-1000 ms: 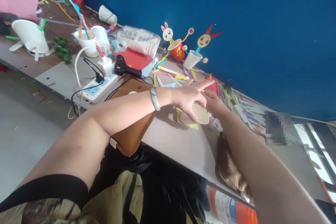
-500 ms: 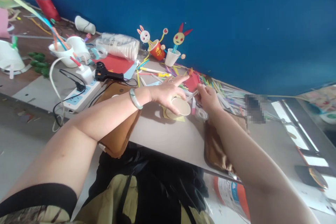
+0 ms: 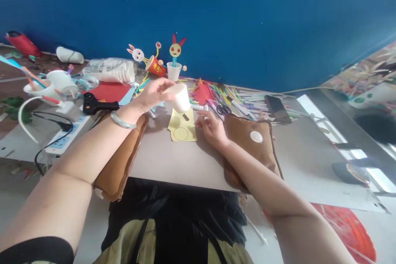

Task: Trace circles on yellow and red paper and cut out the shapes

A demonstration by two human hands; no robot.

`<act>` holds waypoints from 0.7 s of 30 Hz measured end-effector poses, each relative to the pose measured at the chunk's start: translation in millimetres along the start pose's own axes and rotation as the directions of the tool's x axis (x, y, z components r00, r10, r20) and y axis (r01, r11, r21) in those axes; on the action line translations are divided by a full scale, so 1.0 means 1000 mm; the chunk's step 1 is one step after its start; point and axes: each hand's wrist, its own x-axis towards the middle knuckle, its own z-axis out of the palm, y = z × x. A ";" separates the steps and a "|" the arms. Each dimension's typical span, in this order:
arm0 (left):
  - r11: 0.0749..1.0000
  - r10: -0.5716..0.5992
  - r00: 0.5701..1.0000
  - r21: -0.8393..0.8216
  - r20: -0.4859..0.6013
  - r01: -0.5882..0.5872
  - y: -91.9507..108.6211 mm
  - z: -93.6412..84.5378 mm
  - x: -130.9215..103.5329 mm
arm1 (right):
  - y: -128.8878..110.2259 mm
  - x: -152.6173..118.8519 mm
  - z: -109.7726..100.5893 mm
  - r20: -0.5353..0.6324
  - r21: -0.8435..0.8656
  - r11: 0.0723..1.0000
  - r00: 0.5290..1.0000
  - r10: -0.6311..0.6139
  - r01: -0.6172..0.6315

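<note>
My left hand (image 3: 154, 94) grips a white paper cup (image 3: 180, 98), tilted and raised over the top part of a yellow sheet of paper (image 3: 175, 119). On the sheet's lower half a drawn circle (image 3: 181, 133) shows, and a small dark rectangle (image 3: 185, 117) lies higher up. To the right of the sheet, my right hand (image 3: 212, 128) has its fingers curled around a slim white pen (image 3: 206, 109), partly hidden by the fingers.
Brown cushions lie left (image 3: 119, 165) and right (image 3: 247, 144). A black glue gun (image 3: 95, 104) and a power strip (image 3: 66, 134) sit at left. Behind are cup figures (image 3: 173, 71), bagged cups (image 3: 108, 71), scissors (image 3: 223, 110), coloured sticks (image 3: 247, 95) and a phone (image 3: 277, 109).
My left hand has lifted the cup off the yellow paper, uncovering the drawn circle. My right hand has drawn back from the cup with the pen. The view has swung right.
</note>
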 end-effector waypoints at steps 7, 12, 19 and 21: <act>0.812 0.162 0.936 0.581 -0.314 0.054 -0.017 -0.011 0.003 | 0.006 -0.005 0.001 0.272 -0.243 0.917 0.930 -0.247 0.315; 0.731 0.174 0.943 0.679 -0.285 0.070 -0.019 -0.012 0.003 | 0.005 -0.005 0.002 0.298 -0.310 0.852 0.894 -0.335 0.422; 0.720 0.170 0.938 0.688 -0.302 0.091 -0.020 -0.012 0.002 | 0.002 -0.005 0.001 0.346 -0.351 0.829 0.883 -0.317 0.435; 0.725 0.168 0.934 0.682 -0.314 0.099 -0.021 -0.012 0.002 | 0.001 -0.005 0.000 0.359 -0.355 0.829 0.882 -0.306 0.432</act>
